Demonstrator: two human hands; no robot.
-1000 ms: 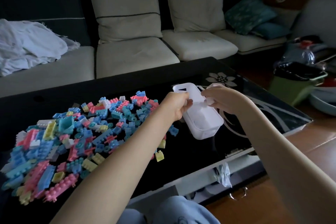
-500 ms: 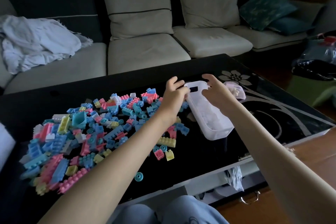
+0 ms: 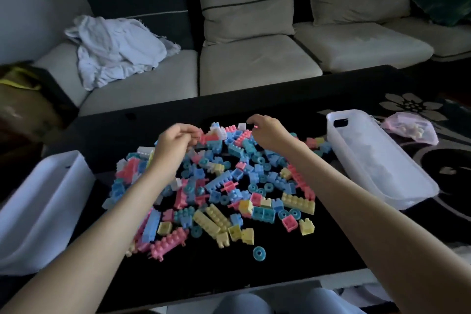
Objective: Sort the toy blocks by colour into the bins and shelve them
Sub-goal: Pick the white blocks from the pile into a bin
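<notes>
Your left hand (image 3: 175, 146) hangs over the far side of the block pile (image 3: 229, 186). Its fingers are bent and bunched together, and the tips touch a pink block (image 3: 207, 137). You cannot tell if they have hold of it. Your right hand (image 3: 269, 132) is close by, also at the far edge of the pile, with its fingers curled down. A tiny pink bit shows at the fingertips, but it is too small to tell if the hand holds anything.

The blocks are hard plastic with little round bumps on top. They are pink, blue, teal, yellow and a few white, all mixed up. Some are long bars, like the long yellow block (image 3: 298, 202); some are small and square. A round blue ring (image 3: 259, 253) lies alone, nearest to you.

The pile sits on a shiny black table (image 3: 280, 275). To its right lies a long see-through bin (image 3: 356, 150) with round corners, just beside the blocks. To the left is a smooth white bin (image 3: 46, 201), tipped up at the table's edge. A soft pink net bag (image 3: 410, 130) lies past the see-through bin.

Behind the table is a cloth sofa (image 3: 254, 64) with a crumpled white cloth (image 3: 114, 51) on it.
</notes>
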